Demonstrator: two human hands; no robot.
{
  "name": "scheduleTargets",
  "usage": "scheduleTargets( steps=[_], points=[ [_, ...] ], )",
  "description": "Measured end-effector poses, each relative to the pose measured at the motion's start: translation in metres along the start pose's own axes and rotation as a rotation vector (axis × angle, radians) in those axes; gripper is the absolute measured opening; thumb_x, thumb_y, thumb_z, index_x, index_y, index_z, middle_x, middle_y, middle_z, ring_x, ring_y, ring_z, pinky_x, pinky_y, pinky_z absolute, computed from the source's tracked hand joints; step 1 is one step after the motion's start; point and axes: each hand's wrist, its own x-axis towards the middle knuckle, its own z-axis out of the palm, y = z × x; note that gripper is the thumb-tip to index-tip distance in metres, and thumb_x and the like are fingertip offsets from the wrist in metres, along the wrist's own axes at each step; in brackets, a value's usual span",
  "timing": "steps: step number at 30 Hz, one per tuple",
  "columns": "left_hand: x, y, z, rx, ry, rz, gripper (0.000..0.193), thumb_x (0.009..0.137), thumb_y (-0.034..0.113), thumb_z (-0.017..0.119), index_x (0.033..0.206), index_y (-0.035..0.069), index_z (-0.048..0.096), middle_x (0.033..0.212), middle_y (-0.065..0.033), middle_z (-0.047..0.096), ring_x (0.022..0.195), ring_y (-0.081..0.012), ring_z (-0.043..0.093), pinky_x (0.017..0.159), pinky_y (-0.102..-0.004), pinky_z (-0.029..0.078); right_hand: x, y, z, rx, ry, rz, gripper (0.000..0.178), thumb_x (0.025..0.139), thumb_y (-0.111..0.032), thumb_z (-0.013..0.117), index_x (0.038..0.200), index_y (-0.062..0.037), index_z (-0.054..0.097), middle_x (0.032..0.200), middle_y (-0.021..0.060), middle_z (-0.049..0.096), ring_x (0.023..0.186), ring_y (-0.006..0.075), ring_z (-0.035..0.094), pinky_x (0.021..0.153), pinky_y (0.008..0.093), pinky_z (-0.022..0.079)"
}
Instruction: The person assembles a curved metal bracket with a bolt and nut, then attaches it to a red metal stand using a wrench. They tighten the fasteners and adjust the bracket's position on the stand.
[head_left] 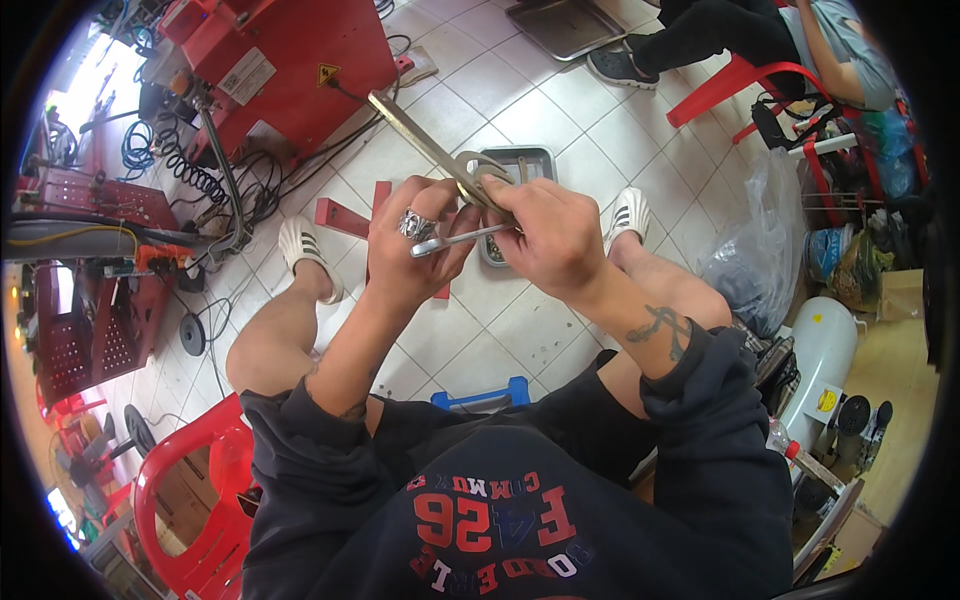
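Right hand (558, 240): grip closed on long brass-coloured metal bar (418, 132)
Left hand (408, 240): fingers curled; hold hidden, cannot tell
Slim silver metal wrench (474, 237): probably best steadied squarely

Room opens right of the metal bar (424, 142); left, the red machine (320, 100) blocks.
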Motion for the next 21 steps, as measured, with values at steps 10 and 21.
scheduleTargets(
  steps=[10,21],
  points=[
    [0.0032,0.0027,-0.0035,0.062,-0.029,-0.037,0.026,0.079,0.008,0.08,0.098,0.006,0.061,0.077,-0.0084,0.059,0.063,-0.0246,0.059,0.055,-0.0353,0.047,-0.0025,0.0004,0.0006,0.006,-0.014,0.029,0.041,0.068,-0.001,0.08,0.107,-0.0013,0.067,0.075,0.0068,0.064,0.065,0.0235,0.064,0.054,0.0344,0.051],
    [0.0006,0.0051,0.0025,-0.096,0.029,-0.133,0.019,0.084,0.008,0.078,0.096,0.005,0.064,0.076,-0.0088,0.06,0.06,-0.0231,0.059,0.053,-0.0347,0.046,-0.0061,0.0052,0.0052,0.024,-0.023,0.08,0.04,0.068,-0.001,0.08,0.107,-0.0026,0.068,0.076,0.0076,0.065,0.065,0.0246,0.064,0.055,0.0359,0.051]
  ],
)
